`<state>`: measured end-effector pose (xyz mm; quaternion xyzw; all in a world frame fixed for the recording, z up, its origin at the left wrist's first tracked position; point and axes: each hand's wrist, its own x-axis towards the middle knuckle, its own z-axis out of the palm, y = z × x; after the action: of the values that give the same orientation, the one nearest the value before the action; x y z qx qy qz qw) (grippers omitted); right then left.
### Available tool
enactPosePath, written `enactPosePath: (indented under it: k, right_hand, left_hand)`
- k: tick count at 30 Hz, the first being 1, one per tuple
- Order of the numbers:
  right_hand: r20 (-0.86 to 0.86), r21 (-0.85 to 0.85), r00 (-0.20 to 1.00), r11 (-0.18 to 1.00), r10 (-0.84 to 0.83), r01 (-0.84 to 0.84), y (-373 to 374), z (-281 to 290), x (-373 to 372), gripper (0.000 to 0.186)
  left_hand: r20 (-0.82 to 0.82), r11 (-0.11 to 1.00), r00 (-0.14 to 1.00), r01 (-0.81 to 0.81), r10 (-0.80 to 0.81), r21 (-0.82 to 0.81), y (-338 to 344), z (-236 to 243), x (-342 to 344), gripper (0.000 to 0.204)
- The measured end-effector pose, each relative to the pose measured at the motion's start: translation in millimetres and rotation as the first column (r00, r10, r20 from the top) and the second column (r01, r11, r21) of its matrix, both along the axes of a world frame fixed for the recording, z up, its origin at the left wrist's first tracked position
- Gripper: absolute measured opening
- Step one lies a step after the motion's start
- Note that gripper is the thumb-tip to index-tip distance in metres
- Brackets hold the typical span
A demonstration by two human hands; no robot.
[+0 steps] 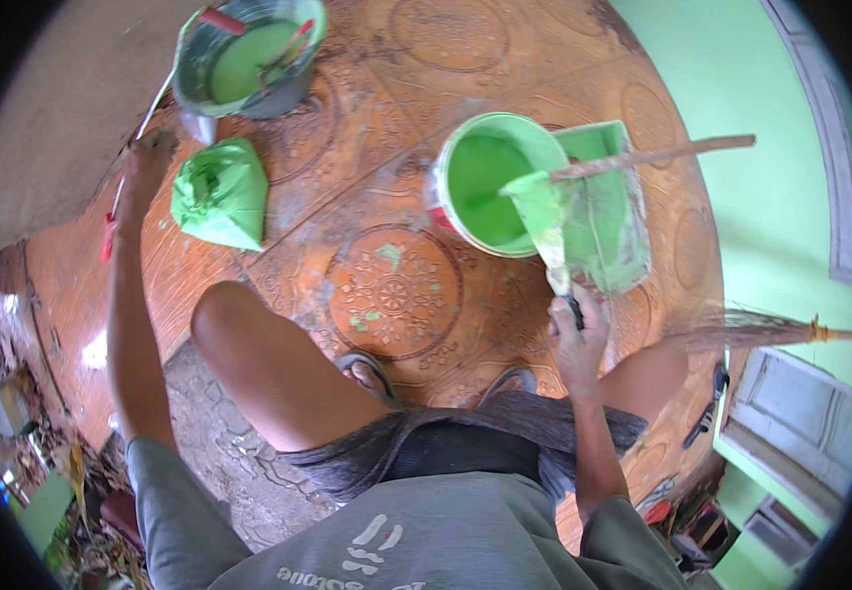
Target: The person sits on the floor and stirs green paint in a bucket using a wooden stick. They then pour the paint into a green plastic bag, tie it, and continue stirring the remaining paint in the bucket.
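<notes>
My right hand [581, 329] is closed around the black handle of a putty knife [549, 241]. Its wide blade is coated in green paint and hangs over the rim of a white paint bucket [445, 202] that holds green paint. A wooden stick [672, 154] reaches from the bucket's rim across a paint-smeared tray [637, 241] beside it. Stretched out to the far left, my left hand [153, 147] is at a thin white rod [158, 96], near a knotted green plastic bag [221, 197]. Its fingers are too blurred to show whether they grip the rod.
A dark basin [293, 93] with green liquid and red-handled tools stands at the far left. A twig broom [750, 331] leans in from the right, by the green wall [740, 88]. Green paint spots mark the orange patterned floor [396, 290] before my feet.
</notes>
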<state>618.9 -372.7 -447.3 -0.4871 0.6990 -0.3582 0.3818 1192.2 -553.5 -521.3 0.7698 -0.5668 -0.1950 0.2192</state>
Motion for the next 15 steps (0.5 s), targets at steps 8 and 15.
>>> enactPosePath:
  k: [8,15]
  right_hand:
    - [-0.545,-0.127,0.814,0.939,0.203,-0.319,-4,-5,-9,0.028]
    - [-0.331,-0.138,0.917,0.949,0.224,-0.282,-12,2,-13,0.025]
  left_hand:
    - [-0.219,0.959,0.939,0.281,-0.266,0.042,59,146,-216,0.019]
    - [-0.128,0.833,0.864,0.504,-0.488,0.230,111,81,-292,0.024]
